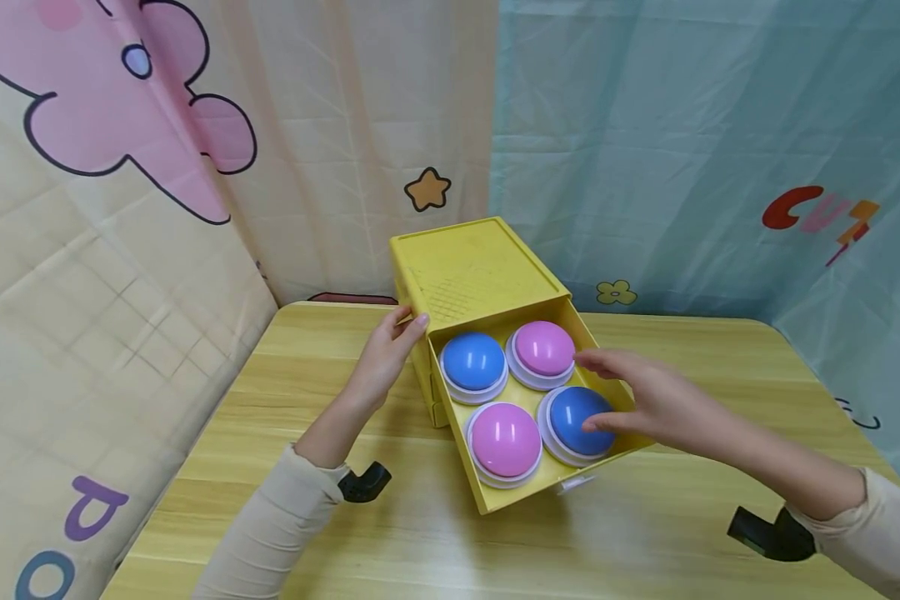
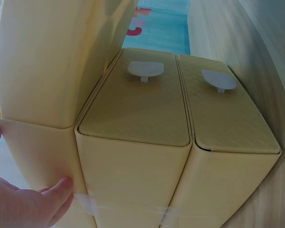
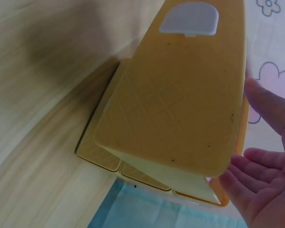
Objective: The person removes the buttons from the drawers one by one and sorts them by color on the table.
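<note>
A yellow drawer cabinet [image 1: 480, 271] stands on the table with its top drawer [image 1: 525, 498] pulled out. Inside sit two blue domes [image 1: 474, 361] [image 1: 576, 421] and two pink domes [image 1: 544, 348] [image 1: 506, 439], each on a round white base. My left hand [image 1: 381, 354] touches the cabinet's left side near the top front corner, fingers fairly straight. Over the drawer's right side hovers my right hand [image 1: 630, 396], thumb and fingers spread around the nearer blue dome. In the right wrist view, its fingers lie along the drawer's edge.
Two closed lower drawers [image 2: 135, 104] [image 2: 232, 111] with pale handles show in the left wrist view. The wooden table [image 1: 307, 350] runs back to a printed curtain [image 1: 645, 150], and another curtain hangs at left.
</note>
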Motion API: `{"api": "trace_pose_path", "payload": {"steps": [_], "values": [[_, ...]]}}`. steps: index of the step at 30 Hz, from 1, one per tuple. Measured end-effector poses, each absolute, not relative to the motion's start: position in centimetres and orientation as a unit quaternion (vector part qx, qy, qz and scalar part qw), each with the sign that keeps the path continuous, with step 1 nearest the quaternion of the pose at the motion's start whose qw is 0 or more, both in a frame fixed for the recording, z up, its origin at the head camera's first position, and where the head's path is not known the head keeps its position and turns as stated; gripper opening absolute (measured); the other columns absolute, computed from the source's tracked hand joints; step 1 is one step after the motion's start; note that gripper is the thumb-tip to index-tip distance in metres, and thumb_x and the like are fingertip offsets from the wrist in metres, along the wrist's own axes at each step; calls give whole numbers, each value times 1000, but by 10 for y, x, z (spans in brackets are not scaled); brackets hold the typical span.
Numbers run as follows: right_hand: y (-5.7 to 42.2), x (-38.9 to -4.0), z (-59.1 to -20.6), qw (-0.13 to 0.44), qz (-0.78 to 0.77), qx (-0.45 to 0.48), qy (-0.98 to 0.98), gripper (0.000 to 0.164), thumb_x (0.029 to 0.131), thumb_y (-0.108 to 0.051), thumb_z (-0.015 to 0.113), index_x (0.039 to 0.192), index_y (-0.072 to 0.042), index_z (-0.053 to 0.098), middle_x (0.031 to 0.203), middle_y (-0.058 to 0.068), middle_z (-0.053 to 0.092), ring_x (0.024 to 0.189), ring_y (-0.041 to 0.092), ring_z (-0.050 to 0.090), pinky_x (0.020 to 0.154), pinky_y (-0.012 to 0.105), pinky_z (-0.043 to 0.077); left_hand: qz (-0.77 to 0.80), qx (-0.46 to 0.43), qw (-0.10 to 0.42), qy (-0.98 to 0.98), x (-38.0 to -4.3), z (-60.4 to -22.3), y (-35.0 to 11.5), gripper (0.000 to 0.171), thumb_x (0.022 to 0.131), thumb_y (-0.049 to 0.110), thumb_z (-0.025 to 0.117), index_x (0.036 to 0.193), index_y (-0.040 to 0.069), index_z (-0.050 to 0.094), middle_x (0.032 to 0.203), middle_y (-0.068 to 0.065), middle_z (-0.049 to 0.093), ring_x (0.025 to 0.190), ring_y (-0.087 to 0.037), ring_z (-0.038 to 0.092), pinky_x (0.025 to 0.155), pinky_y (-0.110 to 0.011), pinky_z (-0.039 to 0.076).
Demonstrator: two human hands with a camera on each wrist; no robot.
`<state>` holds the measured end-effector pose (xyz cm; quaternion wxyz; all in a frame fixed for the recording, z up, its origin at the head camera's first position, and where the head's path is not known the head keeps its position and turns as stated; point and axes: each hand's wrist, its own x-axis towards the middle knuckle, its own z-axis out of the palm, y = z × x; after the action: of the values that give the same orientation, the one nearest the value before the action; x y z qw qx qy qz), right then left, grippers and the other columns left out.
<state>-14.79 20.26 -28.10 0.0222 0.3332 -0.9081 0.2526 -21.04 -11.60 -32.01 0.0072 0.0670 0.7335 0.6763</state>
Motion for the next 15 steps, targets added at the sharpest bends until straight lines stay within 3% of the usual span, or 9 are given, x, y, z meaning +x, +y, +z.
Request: {"api": "trace_pose_path", "payload": {"steps": [5, 15], "values": [[198, -156, -281, -14, 202, 367, -908, 73, 68, -39, 76, 121, 3, 49, 116, 14, 54, 102, 30, 53, 83, 42, 44, 676, 69, 8, 734, -211, -320, -116, 67, 92, 34, 51, 139, -3, 22, 135, -18, 35, 122, -25, 36, 100, -40, 27], [190, -155, -286, -83, 162, 374, -910, 71, 65, -32, 80, 120, 0, 49, 113, 8, 52, 97, 23, 52, 77, 37, 48, 676, 65, 14, 734, -210, -320, -116, 67, 92, 35, 51, 140, 0, 21, 136, -18, 33, 122, -26, 35, 101, -41, 26]]}}
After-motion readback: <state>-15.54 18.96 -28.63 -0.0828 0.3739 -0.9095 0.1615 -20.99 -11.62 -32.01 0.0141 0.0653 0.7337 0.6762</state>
